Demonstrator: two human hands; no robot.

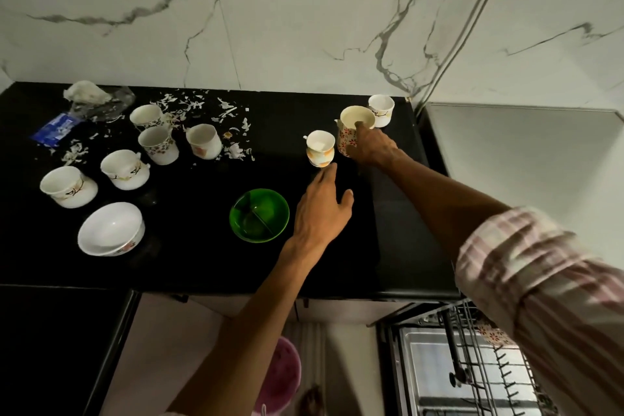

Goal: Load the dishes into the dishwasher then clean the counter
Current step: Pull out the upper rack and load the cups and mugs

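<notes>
On the black counter (189, 246) my right hand (369, 145) grips a red-flowered mug (351, 132), thumb hooked over its rim. My left hand (322, 206) is stretched out with straight fingers, fingertips just short of a small orange-patterned cup (320, 149). Another white cup (381, 110) stands behind the mug. Several white cups, such as one cup (203, 140) and another cup (67, 186), stand at the left. A white bowl (111, 230) and a green bowl (259, 214) sit nearer the front. The open dishwasher rack (486, 365) is at lower right.
White scraps (202, 108) litter the back of the counter. A crumpled plastic wrapper (98, 100) and a blue packet (55, 128) lie at the far left. A grey appliance top (520, 159) adjoins the counter's right end. A pink bin (280, 378) stands on the floor below.
</notes>
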